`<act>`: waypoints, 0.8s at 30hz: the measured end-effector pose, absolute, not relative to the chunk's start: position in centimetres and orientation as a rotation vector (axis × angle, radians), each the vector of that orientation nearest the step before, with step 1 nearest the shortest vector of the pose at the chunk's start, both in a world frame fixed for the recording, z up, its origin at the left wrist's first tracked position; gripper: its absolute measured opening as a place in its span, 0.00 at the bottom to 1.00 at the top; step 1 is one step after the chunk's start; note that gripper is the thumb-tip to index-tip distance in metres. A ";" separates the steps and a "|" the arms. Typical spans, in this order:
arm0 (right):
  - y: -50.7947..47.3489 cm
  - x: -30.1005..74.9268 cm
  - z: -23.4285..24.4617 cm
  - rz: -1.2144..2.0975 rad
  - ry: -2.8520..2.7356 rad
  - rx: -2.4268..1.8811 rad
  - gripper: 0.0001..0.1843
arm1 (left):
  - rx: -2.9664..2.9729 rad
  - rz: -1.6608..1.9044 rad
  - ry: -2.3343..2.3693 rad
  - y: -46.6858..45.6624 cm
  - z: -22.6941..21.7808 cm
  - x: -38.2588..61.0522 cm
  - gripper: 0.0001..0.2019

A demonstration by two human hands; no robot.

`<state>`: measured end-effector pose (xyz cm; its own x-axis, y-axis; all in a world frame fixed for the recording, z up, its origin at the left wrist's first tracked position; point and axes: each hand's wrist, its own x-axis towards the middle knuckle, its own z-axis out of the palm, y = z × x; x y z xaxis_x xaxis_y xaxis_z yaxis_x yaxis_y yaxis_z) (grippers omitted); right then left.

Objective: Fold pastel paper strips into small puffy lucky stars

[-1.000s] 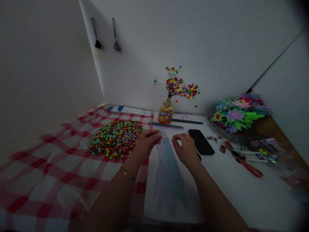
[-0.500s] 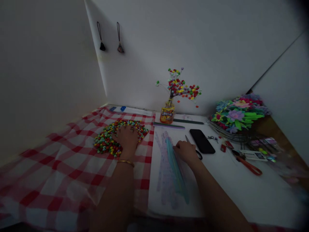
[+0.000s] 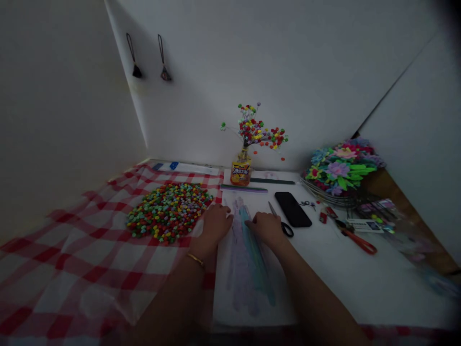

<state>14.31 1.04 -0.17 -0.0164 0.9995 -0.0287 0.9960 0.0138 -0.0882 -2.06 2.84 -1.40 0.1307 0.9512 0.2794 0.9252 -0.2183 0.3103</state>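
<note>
A bundle of long teal strips [image 3: 256, 259] lies over pale purple strips [image 3: 237, 274] on the white sheet; blur hides their finer detail. My right hand [image 3: 265, 227] has its fingers curled and its thumb and fingertips at the right edge of the teal bundle. On the opposite side, my left hand [image 3: 216, 222] rests palm down with fingers a little apart, fingertips near the upper left edge of the purple strips. Left of it spreads a heap of small multicoloured folded stars [image 3: 169, 211]. Scissors [image 3: 283, 225] lie just beyond my right hand.
A black phone [image 3: 293, 209] and orange-handled pliers [image 3: 356, 238] lie to the right. A bottle [image 3: 241, 170] holding star-tipped stems stands at the back. Fuzzy flowers [image 3: 338, 168] are piled back right. A red-and-white checked cloth [image 3: 82, 250] covers the left side.
My left hand has left the star heap and moved right to the purple strips. My right hand stays by the teal bundle. The camera view has turned slightly right.
</note>
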 end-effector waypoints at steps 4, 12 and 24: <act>0.8 13.9 -0.1 0.105 -2.210 -2.137 0.23 | 2.366 0.500 1.860 2.0 -1.9 -1.4 0.14; 1.0 12.8 -0.7 0.123 -2.219 -2.108 0.23 | 2.441 0.279 1.643 1.8 -2.4 -1.4 0.15; 2.4 13.4 -1.2 0.366 -2.128 -2.126 0.17 | 2.407 0.180 1.521 2.4 -1.9 -2.0 0.18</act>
